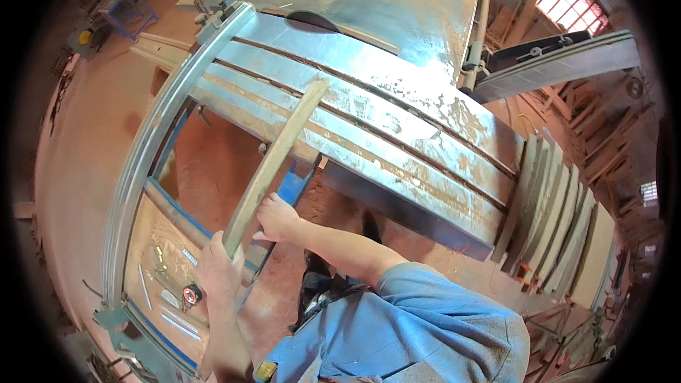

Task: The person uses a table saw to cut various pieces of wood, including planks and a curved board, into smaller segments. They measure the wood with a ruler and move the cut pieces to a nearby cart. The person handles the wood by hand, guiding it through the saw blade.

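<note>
A long, slightly curved wooden strip point(278, 152) slants from my body up onto the grooved metal sliding table point(369, 128) of a table saw. Its far end rests on the table's surface. My left hand point(218, 271) is wrapped around the near end of the strip. Further up, against the strip's right edge, my right hand point(277, 218) is closed on the wood, its fingertips partly hidden. Beyond the table's far edge, a dark saw blade point(312, 21) stands out of the machine, apart from the strip.
A metal fence rail point(159, 117) curves along the left side. On the wooden panel point(159, 223) beside my left hand lie a tape measure point(191, 294) and several small tools. Several curved boards point(546, 220) lean at the right end. A grey beam point(560, 67) juts out at far right.
</note>
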`<state>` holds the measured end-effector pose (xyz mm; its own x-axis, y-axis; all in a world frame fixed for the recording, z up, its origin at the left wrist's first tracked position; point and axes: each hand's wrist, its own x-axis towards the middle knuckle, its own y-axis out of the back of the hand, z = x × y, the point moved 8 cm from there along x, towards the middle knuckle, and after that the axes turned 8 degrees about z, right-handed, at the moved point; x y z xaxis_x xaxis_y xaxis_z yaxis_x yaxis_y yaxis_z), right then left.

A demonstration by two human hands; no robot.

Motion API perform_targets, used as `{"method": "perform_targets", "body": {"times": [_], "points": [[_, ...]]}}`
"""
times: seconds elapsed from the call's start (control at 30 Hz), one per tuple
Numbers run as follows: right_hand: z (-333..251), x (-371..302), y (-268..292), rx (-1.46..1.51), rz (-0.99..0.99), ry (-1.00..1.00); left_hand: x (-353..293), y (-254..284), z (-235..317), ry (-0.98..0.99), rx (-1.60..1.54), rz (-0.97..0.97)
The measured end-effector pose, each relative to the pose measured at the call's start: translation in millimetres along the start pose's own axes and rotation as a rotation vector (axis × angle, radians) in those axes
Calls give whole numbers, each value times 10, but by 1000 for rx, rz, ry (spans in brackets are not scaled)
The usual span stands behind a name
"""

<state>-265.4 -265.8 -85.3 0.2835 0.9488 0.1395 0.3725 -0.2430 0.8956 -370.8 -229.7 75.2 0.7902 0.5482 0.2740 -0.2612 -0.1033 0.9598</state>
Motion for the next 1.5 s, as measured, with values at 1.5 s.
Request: {"method": "perform_targets", "body": {"times": [1.5], "points": [[790, 409, -149, 320, -757, 179, 4674, -2291, 552, -292, -338, 181]]}}
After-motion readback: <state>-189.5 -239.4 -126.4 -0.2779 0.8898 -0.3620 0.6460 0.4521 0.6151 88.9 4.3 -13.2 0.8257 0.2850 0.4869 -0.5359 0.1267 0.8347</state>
